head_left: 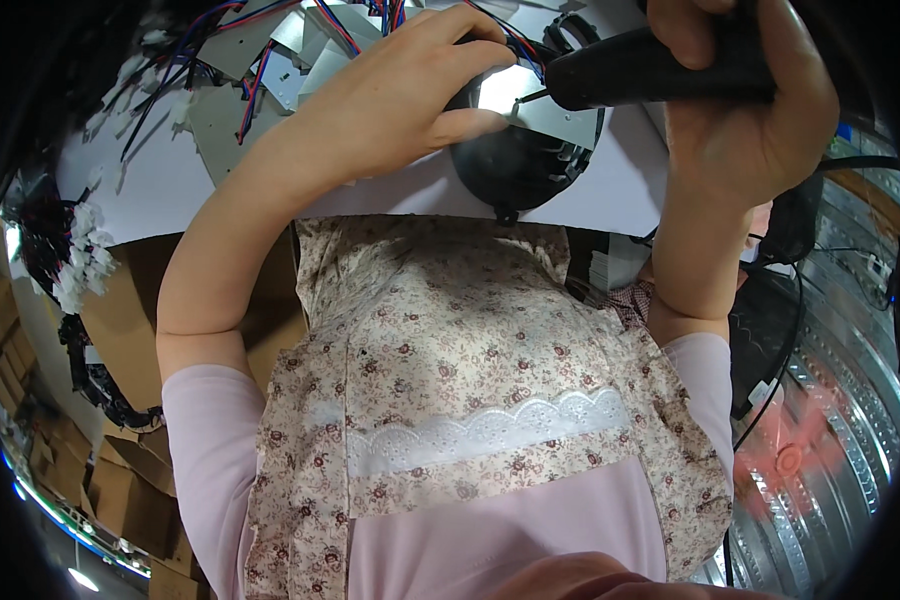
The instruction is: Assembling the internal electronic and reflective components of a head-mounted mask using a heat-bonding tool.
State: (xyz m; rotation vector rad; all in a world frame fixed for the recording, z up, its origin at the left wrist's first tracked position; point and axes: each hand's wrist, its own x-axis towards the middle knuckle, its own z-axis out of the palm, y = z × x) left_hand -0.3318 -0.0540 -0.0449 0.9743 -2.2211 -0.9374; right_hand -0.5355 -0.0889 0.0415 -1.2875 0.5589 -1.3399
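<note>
A: How are the hands set?

B: At the top centre of the frame, the left hand (410, 90) is held with thumb and forefinger apart at the left end of a grey plate (562, 120); whether the plate is pinched or merely pressed cannot be told. At the upper right, a black screwdriver (615, 75) is gripped by the right hand (750, 135), its bit pointed at the plate.

A: Where is the plate supported?

B: It is laid over a round black case (520, 178), set on the white tabletop (400, 195) close to the near edge. More plates (220, 122) and red and blue wires (256, 90) are spread at the upper left.

A: How should it be handled?

B: The plate is judged light, stiff and rather slippery, best held by its edges; the wires should not be tugged. The case, probably hard plastic, is best steadied by its rim.
</note>
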